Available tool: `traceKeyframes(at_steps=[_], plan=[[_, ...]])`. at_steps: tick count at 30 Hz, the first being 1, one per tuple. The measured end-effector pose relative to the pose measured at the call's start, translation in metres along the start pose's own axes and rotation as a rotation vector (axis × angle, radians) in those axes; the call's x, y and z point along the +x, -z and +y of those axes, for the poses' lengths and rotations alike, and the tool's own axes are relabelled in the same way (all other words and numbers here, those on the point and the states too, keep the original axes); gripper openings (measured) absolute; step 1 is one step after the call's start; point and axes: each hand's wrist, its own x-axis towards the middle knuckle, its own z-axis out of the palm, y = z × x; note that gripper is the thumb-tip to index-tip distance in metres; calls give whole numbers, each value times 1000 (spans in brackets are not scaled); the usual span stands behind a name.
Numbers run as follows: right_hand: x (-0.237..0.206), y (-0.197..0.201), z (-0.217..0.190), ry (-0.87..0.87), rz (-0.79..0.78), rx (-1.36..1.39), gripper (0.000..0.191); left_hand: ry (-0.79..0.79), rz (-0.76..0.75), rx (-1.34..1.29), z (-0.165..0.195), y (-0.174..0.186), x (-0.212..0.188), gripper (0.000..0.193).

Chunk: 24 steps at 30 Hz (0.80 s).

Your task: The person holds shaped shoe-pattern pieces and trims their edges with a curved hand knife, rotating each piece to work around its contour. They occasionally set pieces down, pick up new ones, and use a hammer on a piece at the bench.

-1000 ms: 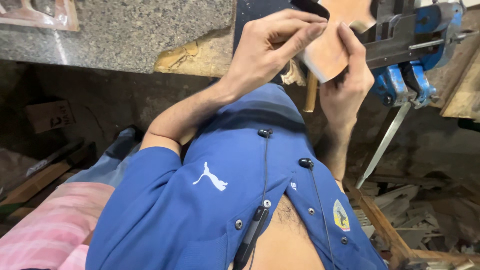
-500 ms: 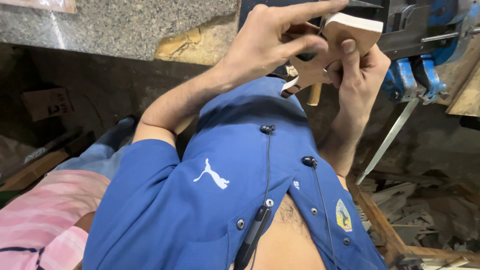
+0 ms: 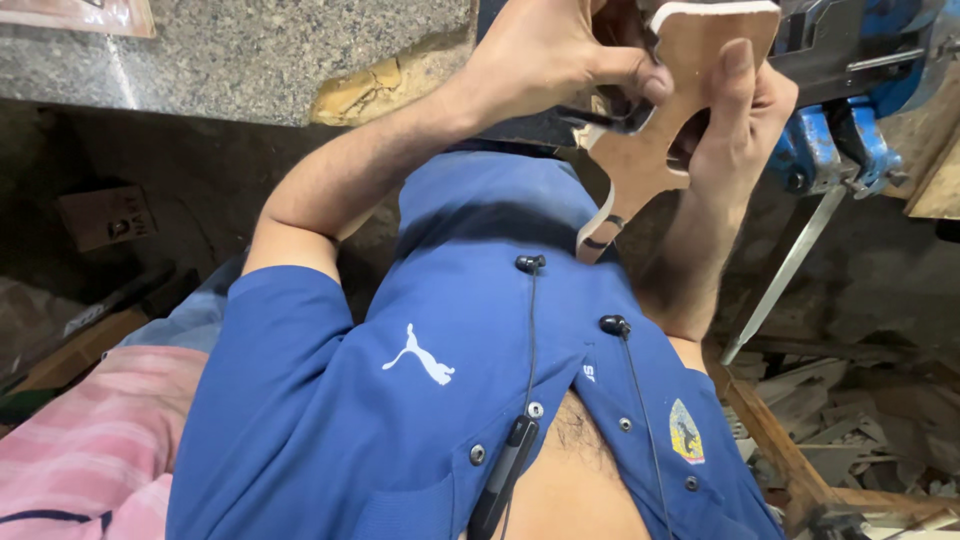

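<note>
The cut-out wooden piece (image 3: 680, 110) was held up at the far right, in front of the blue vise (image 3: 850, 130). The right hand (image 3: 745, 130) had its fingers clamped on the piece's right edge; the left hand (image 3: 550, 60) pinched its left side beside a granite table (image 3: 250, 60).

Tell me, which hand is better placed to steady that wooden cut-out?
Probably the right hand: its fingers lie along the wooden cut-out and grip its edge. The left hand is occupied, pinching a dark tool at the notch.
</note>
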Motion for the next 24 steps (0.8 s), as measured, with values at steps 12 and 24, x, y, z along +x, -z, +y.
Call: traceKeyframes(at_steps=[12,24], plan=[[-17,0,-19,40,72,-166,65,-33,-184,-542,-10,-1,-13,26],[-12,-3,-20,93,49,-158,60,-226,215,33,34,-19,-56,33]])
